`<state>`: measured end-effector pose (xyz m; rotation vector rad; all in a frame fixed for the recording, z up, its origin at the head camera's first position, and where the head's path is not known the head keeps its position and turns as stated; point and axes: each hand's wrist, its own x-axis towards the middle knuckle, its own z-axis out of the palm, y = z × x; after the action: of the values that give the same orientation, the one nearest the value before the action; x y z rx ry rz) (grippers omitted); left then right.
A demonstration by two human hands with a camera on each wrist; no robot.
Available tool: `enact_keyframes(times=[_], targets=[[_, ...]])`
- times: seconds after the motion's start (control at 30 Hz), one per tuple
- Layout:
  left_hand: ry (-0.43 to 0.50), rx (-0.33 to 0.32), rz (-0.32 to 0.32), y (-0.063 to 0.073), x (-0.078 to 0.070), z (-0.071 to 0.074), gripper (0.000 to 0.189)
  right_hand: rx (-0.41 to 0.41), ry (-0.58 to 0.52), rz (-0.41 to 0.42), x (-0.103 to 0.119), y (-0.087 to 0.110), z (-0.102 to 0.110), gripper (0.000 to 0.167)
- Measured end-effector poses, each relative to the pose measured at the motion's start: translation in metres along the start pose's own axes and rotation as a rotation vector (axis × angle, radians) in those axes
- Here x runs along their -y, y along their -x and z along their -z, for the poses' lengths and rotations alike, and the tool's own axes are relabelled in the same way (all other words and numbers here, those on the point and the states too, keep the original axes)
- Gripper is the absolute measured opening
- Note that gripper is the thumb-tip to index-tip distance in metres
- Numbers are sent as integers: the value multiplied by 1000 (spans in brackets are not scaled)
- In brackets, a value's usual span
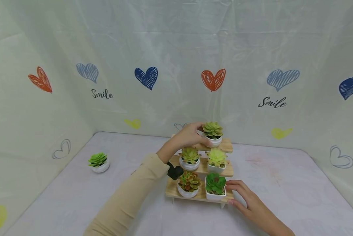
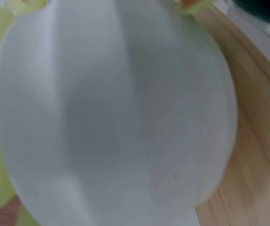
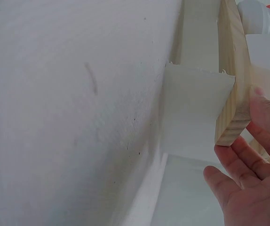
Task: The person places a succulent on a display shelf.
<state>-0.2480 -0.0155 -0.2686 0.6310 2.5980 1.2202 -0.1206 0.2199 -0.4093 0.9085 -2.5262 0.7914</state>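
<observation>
My left hand (image 1: 189, 135) grips the white round pot of a pale green succulent (image 1: 213, 130) on the top tier of a wooden stand (image 1: 228, 146). At the bottom tier's right end, my right hand (image 1: 248, 200) touches the board with thumb and fingers. Beside those fingers stands a square white pot with a dark green succulent (image 1: 215, 183). The right wrist view shows the fingertips (image 3: 223, 151) against the board's end (image 3: 231, 129). A white ribbed pot (image 2: 121, 113) fills most of the left wrist view and hides the left hand's hold.
Two pale succulents, one round-potted (image 1: 189, 155) and one square-potted (image 1: 217, 158), stand on the middle tier. A reddish-green succulent (image 1: 189, 182) is at the bottom left. Off to the left sits a bright green succulent (image 1: 98, 159) in a white pot. A heart-printed curtain (image 1: 176, 39) hangs behind.
</observation>
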Motion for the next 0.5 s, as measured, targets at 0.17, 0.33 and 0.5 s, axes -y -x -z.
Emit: enact_keyframes(times=[0.17, 0.33, 0.5], targets=[[-36, 9, 11, 0, -3, -2, 77, -5, 3, 7, -1, 1, -2, 38], [-39, 45, 15, 1, -5, -4, 79, 0, 10, -2, -2, 3, -3, 38], [-47, 67, 17, 2, -7, -6, 80, -6, 15, 2, -2, 4, -5, 38]])
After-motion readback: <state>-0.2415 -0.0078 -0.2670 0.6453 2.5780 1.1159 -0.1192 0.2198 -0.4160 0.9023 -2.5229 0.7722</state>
